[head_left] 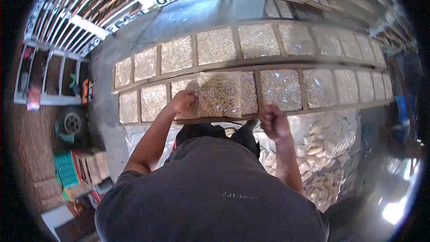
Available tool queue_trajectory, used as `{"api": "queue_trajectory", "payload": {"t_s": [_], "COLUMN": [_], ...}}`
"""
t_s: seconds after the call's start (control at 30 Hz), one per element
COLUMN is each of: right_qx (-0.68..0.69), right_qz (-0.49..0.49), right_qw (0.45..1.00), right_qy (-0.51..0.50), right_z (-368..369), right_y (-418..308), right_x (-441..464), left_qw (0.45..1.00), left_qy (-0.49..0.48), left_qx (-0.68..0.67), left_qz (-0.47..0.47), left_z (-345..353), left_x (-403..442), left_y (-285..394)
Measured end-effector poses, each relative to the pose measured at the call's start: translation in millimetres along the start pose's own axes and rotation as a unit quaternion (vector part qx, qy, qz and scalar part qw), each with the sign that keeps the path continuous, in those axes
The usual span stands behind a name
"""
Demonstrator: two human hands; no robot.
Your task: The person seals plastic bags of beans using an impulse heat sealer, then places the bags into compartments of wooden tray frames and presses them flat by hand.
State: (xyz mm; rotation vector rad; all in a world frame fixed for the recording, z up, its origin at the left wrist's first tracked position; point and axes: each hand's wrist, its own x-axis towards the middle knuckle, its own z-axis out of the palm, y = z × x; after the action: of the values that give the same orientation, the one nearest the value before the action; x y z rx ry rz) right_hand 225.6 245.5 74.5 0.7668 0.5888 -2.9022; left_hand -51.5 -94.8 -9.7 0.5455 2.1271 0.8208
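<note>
My left hand (pixel 183 101) is closed, its fingertips pinched at the left edge of a flat, shiny, speckled panel (pixel 219 94), which looks like pale grains under clear plastic. This panel lies over the near row of framed panels and covers a divider. My right hand (pixel 275 123) is curled into a fist at the front edge of the near row, to the right of that panel. What it holds, if anything, is hidden. A similar panel (pixel 281 89) lies in the frame just beyond my right hand.
A second long row of framed panels (pixel 216 45) runs behind the near one. Shiny plastic-wrapped packs (pixel 322 152) are heaped at the lower right. To the left are a green crate (pixel 66 169), a wheel (pixel 73 122) and white shelving (pixel 49 74).
</note>
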Motion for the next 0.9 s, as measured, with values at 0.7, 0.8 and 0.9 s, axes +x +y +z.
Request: {"api": "queue_trajectory", "payload": {"t_s": [0.7,0.8,0.9], "right_qx": [0.529,0.577,0.6], "right_qz": [-0.373,-0.352,-0.371], "right_qw": [0.546,0.452,0.403], "right_qy": [0.532,0.582,0.583], "right_z": [38.0,112.4,154.4], "right_y": [810.6,867.2,915.8], "right_x": [-104.1,-90.3,-70.5], "left_qw": [0.925,0.884,0.879], "left_qy": [-0.103,-0.149,-0.181], "left_qx": [-0.182,-0.197,-0.184], "left_qz": [0.319,0.397,0.401], "left_z": [-46.8,-62.4,-82.0], "left_x": [97.9,65.8,11.0], "left_y": [77.6,122.4,139.3]}}
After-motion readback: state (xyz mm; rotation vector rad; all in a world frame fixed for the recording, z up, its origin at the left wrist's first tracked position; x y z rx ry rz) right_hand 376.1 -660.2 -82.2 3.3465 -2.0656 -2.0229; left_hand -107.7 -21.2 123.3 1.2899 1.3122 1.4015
